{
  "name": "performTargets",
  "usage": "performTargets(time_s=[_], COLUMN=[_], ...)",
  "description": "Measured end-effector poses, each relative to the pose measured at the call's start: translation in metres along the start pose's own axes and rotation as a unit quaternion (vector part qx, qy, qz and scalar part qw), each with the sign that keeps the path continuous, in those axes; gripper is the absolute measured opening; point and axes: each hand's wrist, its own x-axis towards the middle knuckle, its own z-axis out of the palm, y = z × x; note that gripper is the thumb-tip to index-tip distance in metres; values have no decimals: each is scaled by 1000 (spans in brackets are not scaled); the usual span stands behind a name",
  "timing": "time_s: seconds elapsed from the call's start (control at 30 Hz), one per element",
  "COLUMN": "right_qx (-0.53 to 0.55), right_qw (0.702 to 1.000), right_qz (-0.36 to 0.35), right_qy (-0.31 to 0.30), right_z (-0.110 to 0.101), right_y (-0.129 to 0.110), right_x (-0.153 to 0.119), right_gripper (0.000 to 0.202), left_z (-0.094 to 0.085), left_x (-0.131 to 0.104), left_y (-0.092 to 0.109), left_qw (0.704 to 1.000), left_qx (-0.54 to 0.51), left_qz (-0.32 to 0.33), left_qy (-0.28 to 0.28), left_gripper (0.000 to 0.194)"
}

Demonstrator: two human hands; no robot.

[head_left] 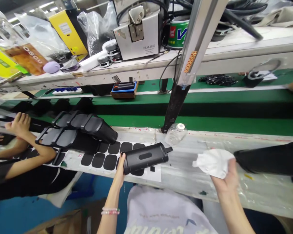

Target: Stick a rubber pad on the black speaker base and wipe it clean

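My left hand (121, 165) is closed around the left end of a black portable speaker (147, 156), which lies on its side with an oval panel facing up and a small strap at its right end. Beneath it spreads a white sheet (157, 175) bearing rows of black rounded-square pads (110, 162). Over on the right, my right hand (227, 180) grips a crumpled white cloth (213, 162), held above the bench. A clear plastic bottle (176, 134) with a white cap stands between the two hands, near the metal post.
Several black speakers with handles (74, 138) stand to the left, beside a co-worker's arm (36, 143). Another black cylinder (271, 157) lies at the right. A slanted metal post (177, 104) rises behind the bench. Above runs a shelf (146, 66) carrying a DLM-1050 box (139, 35).
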Motion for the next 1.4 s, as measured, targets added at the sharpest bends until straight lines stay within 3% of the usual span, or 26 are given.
performTargets(time_s=[0.07,0.13,0.3,0.4,0.5,0.63,0.7,0.77,0.87,0.97,1.03,1.13,1.27,1.33,1.4], right_qx=[-10,-21,-52,-80,-123,-239,-327,-413,-507,-560,-590,-615,-611,-608,-595], right_qw=[998,996,995,993,987,951,914,862,745,622,583,575,560,598,665], right_qz=[60,76,36,0,-56,-182,-238,-282,-333,-361,-382,-413,-423,-426,-415], right_qy=[4,28,83,90,87,80,23,-82,-278,-411,-407,-347,-367,-302,-177], right_z=[15,24,23,21,21,27,36,48,63,64,59,55,53,46,35], right_y=[3,4,3,12,39,101,139,178,223,235,233,233,227,204,171], right_x=[-6,-5,6,6,-3,-32,-53,-74,-93,-94,-90,-87,-85,-76,-64], right_gripper=[28,26,26,25,27,50,59,61,51,46,49,52,45,41,44], left_z=[2,3,4,6,7,4,1,-1,-2,0,2,5,8,8,8], left_x=[0,0,11,23,37,53,58,62,66,69,71,73,74,74,75], left_y=[-1,-2,7,22,35,43,44,43,42,39,37,35,34,33,34], left_qw=[1000,999,997,995,992,986,984,983,981,978,978,980,979,978,977], left_qx=[2,10,56,82,106,133,137,137,135,135,134,127,115,114,116], left_qz=[13,20,-14,-43,-71,-90,-93,-97,-110,-128,-137,-140,-154,-163,-172], left_qy=[13,25,46,27,-8,-52,-68,-79,-90,-92,-84,-68,-68,-59,-50], left_gripper=[38,36,45,51,53,55,56,58,61,63,62,60,60,59,58])
